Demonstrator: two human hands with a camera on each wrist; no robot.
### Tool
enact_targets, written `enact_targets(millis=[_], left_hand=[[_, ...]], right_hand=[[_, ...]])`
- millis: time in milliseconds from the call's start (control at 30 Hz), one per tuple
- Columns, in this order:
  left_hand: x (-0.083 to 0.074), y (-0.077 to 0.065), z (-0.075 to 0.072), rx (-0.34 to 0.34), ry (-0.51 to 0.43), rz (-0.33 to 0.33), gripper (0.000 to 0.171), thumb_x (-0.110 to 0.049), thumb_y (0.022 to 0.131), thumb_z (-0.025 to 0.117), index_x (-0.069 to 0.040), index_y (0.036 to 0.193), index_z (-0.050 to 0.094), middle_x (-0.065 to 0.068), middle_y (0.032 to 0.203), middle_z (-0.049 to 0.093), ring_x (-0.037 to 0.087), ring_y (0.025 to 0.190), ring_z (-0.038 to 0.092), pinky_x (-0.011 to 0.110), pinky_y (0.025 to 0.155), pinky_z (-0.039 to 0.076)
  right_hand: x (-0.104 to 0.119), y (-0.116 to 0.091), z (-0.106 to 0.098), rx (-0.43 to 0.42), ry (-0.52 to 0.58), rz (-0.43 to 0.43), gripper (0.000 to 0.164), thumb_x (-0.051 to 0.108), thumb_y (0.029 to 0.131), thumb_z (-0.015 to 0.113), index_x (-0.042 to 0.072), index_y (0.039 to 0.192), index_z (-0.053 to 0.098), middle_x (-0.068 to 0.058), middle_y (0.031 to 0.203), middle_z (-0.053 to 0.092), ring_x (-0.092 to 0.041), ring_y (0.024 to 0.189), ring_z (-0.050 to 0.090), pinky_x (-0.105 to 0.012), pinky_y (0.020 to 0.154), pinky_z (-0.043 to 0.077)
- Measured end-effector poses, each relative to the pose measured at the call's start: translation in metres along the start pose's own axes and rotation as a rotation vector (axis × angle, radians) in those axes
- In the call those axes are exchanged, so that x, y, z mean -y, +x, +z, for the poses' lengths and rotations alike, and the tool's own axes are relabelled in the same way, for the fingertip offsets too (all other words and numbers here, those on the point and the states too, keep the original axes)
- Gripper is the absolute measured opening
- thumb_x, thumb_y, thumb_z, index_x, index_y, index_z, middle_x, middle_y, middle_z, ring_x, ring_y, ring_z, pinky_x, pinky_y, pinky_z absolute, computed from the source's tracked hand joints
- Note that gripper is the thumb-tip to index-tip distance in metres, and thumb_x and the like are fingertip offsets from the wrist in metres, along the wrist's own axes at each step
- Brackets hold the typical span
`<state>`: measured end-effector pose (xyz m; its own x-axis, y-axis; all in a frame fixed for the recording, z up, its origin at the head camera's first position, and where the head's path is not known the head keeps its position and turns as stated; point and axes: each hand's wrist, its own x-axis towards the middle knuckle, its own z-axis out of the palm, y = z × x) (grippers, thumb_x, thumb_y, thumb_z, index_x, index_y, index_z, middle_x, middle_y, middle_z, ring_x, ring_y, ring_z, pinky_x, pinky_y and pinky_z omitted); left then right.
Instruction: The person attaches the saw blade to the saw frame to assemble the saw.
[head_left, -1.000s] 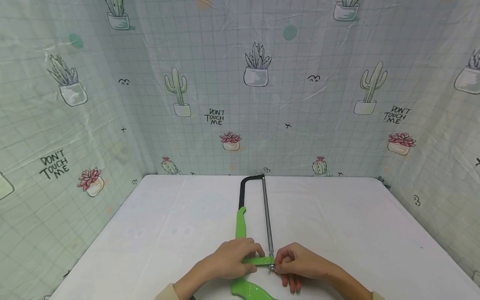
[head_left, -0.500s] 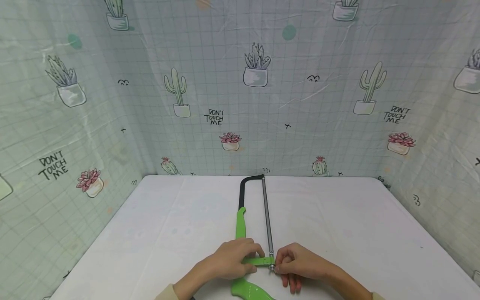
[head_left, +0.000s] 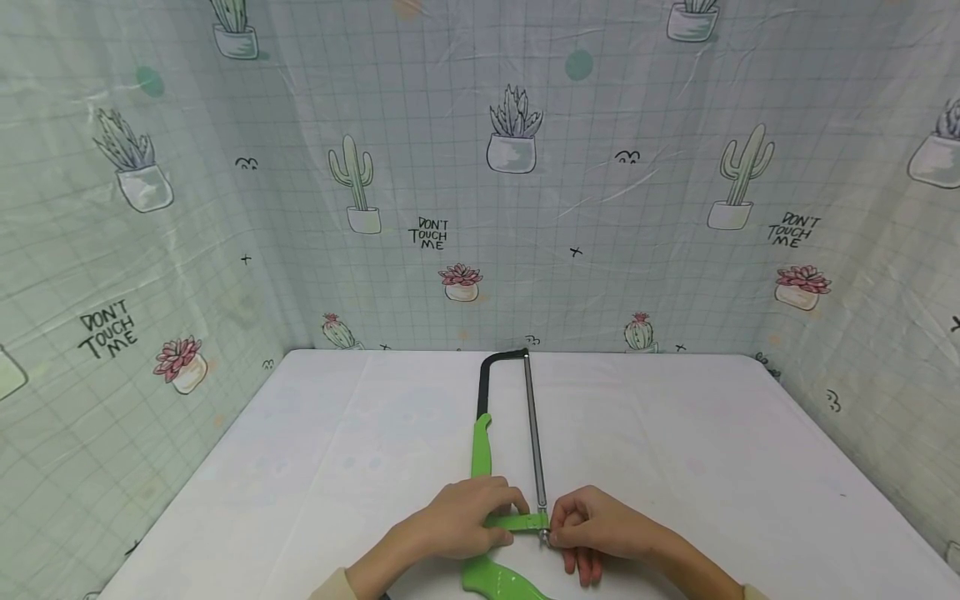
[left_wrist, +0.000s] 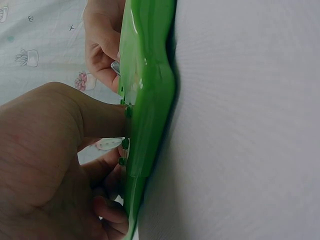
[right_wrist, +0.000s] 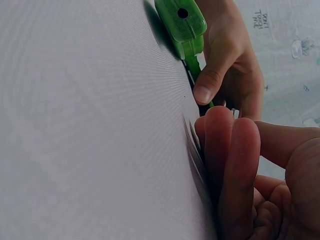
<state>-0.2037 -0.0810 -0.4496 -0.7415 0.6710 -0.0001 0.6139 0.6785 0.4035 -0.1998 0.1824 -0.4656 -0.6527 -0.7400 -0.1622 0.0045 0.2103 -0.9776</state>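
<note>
A hacksaw (head_left: 482,450) with a green handle and a black front frame lies flat on the white table. Its grey blade (head_left: 535,433) runs along the right side. My left hand (head_left: 465,517) holds the saw's green frame, thumb and fingers on either side of the cross arm (head_left: 517,522). At that arm's right end, my right hand (head_left: 596,523) pinches a small metal wing nut (head_left: 544,537) between thumb and forefinger. The green handle (left_wrist: 147,90) covers part of the right hand in the left wrist view. The right wrist view hides the nut behind the fingers (right_wrist: 240,170).
The white tabletop (head_left: 360,450) stretches out on both sides of the saw. A cactus-print cloth (head_left: 420,167) hangs behind the table and along both sides. A small dark object (head_left: 385,596), mostly cut off, shows at the bottom edge by the left forearm.
The wing nut's wings appear at a slightly different angle by the right fingertips. Both hands and the hacksaw keep nearly the same places.
</note>
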Motion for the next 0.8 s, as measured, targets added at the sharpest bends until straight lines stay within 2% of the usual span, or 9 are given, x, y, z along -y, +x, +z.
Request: enact_targets(millis=[800], left_hand=[[-0.0003,-0.0001,-0.0010,0.008,-0.022,-0.009,0.028,-0.033,0.091,0.075,-0.036,0.118,0.070,-0.019,0.098,0.061,-0.003,0.093,0.057,0.024,0.077,0.050]], right_hand=[[0.0023,-0.0002,0.0004,-0.004,-0.007,0.020,0.011,0.011,0.096,0.064,0.000,0.097,0.065,0.002,0.067,0.068,-0.001,0.049,0.061,-0.018,0.046,0.050]])
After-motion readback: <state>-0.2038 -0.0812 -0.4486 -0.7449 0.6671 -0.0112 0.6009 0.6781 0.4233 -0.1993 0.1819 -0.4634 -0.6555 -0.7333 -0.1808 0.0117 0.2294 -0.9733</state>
